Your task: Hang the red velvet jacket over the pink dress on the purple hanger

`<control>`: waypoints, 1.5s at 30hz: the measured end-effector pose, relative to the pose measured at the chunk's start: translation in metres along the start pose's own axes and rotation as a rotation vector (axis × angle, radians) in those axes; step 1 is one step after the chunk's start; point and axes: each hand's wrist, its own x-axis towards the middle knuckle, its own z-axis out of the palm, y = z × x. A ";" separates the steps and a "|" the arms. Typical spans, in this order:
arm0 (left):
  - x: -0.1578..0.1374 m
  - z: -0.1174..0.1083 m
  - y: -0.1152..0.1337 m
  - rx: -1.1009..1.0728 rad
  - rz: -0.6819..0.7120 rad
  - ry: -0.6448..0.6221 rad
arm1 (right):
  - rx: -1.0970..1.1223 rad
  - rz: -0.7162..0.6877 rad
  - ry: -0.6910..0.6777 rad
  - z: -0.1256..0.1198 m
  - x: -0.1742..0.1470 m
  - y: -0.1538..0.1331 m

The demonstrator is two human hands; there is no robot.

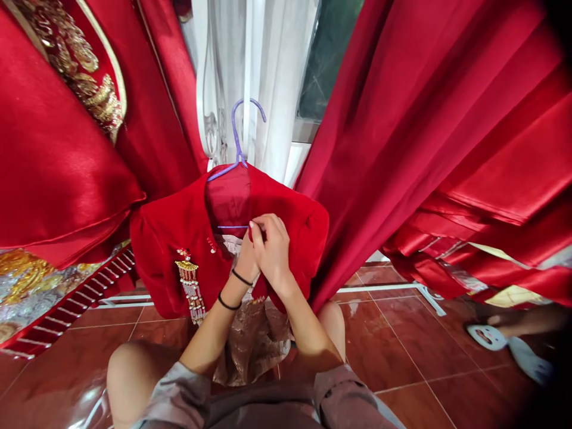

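A red jacket [164, 238] with short puffed sleeves hangs in front of me on a purple hanger [236, 134]. A beaded tassel ornament [191, 289] is fixed to its left front. My right hand [273, 244] is closed, thumb and index finger pinching the jacket's front edge by the collar. Crossed beneath it, my left hand [247, 259] is closed at the same edge, its fingertips mostly hidden by the right. Two black bands [230, 301] circle my left wrist and forearm. Shiny brown material [250, 339] shows below the jacket.
Red garments with gold embroidery [84, 71] hang at the left. Red cloth [402, 131] drapes on the right. Behind the hanger are a white metal rack [248, 53] and white curtains [277, 77]. Another person's foot in a slipper [487, 336] is on the tiled floor [397, 351].
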 end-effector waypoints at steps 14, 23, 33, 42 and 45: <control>-0.035 -0.073 -0.024 0.461 -0.412 0.369 | -0.209 0.236 0.082 0.040 -0.028 0.045; -0.002 -0.083 0.008 0.313 -0.203 0.283 | 0.017 0.161 0.120 0.033 -0.025 0.041; -0.009 -0.066 0.002 0.322 -0.244 0.112 | 0.107 0.313 -0.247 0.041 -0.040 0.043; -0.028 -0.075 0.007 0.513 -0.256 0.088 | 0.071 0.329 0.063 0.043 -0.038 0.042; -0.012 -0.079 0.017 0.489 -0.195 0.078 | 0.256 0.338 0.158 0.027 -0.041 0.035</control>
